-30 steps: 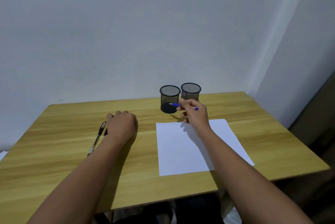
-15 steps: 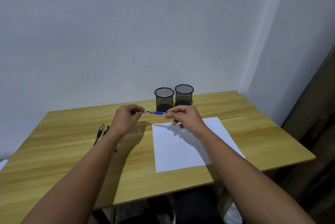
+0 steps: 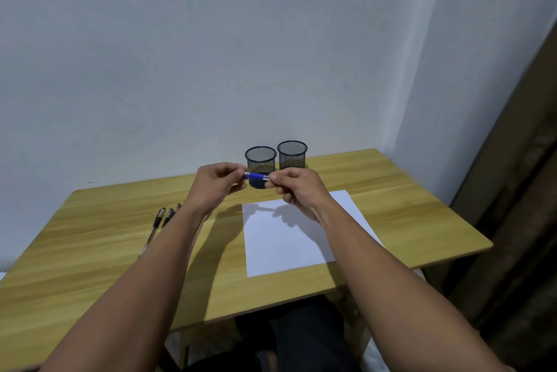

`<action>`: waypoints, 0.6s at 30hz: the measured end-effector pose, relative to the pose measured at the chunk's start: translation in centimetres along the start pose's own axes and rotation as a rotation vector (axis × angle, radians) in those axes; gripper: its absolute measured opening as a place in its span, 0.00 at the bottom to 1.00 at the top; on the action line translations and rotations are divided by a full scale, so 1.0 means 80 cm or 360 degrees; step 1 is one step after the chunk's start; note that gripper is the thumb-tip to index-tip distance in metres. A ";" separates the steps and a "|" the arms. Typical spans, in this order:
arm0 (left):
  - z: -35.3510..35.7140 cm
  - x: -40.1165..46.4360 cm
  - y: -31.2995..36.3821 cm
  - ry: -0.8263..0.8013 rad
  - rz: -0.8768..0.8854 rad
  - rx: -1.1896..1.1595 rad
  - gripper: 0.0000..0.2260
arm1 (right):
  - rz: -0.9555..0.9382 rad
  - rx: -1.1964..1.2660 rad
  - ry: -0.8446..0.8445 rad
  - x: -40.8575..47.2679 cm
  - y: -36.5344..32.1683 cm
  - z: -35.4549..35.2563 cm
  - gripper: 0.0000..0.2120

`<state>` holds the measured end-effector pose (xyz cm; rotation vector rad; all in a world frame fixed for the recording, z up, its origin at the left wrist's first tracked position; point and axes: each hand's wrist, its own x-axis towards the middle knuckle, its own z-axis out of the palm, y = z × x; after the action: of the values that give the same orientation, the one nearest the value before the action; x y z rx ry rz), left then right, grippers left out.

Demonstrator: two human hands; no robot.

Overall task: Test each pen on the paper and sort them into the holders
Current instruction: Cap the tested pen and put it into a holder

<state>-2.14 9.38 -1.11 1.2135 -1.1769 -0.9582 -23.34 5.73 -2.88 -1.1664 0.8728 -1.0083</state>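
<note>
Wooden table (image 3: pixel 105 251) carries everything, laid out for a test-and-sort routine. White paper (image 3: pixel 289 239) lies flat, centre-right and near, right under the hands, likely so a pen can drop straight down to scribble. Two black mesh holders sit at the far edge, side by side: left holder (image 3: pixel 261 157), right holder (image 3: pixel 292 154), both upright, mouths open; no pens seen standing in either. Spare pens (image 3: pixel 164 218) lie in a loose row on the left of the table, well apart from the paper, probably the untested pile.

Both hands are raised above the far end of the paper, in front of the left holder. Blue pen (image 3: pixel 256 176) is held level between them. Left hand (image 3: pixel 218 183) pinches its left end, fingers curled. Right hand (image 3: pixel 297 187) pinches its right end, fingers curled too. Looks like a cap being pulled off before testing, though I can't tell which end is the cap.
</note>
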 end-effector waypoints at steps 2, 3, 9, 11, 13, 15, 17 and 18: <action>0.009 0.001 0.000 0.0009 -0.0019 0.0037 0.05 | -0.0007 0.0010 0.0027 0.000 0.000 -0.001 0.03; 0.013 0.001 0.001 -0.0010 -0.0022 0.0086 0.05 | -0.0012 -0.0061 0.0022 -0.001 0.000 -0.005 0.02; 0.040 0.027 0.041 -0.0068 0.0185 0.0396 0.10 | -0.0110 -0.0728 -0.0143 0.007 -0.036 -0.021 0.03; 0.052 0.049 0.051 -0.0040 0.0238 0.0439 0.13 | -0.0170 -0.0842 -0.0070 0.027 -0.051 -0.026 0.02; 0.059 0.073 0.051 0.0080 0.0325 0.0693 0.16 | -0.0243 -0.0886 0.0076 0.053 -0.066 -0.038 0.02; 0.065 0.096 0.043 0.0131 0.0372 0.1013 0.19 | -0.0302 -0.0905 0.0243 0.082 -0.081 -0.055 0.04; 0.072 0.118 0.032 0.0112 0.0383 0.1297 0.24 | -0.0362 -0.0917 0.0395 0.112 -0.092 -0.071 0.05; 0.077 0.128 0.026 0.0093 0.0389 0.1438 0.27 | -0.0399 -0.0927 0.0468 0.127 -0.096 -0.078 0.05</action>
<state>-6.62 -1.42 2.24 1.7125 -1.7393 -0.1678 -27.25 -6.50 3.17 -1.6733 1.3348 -1.1881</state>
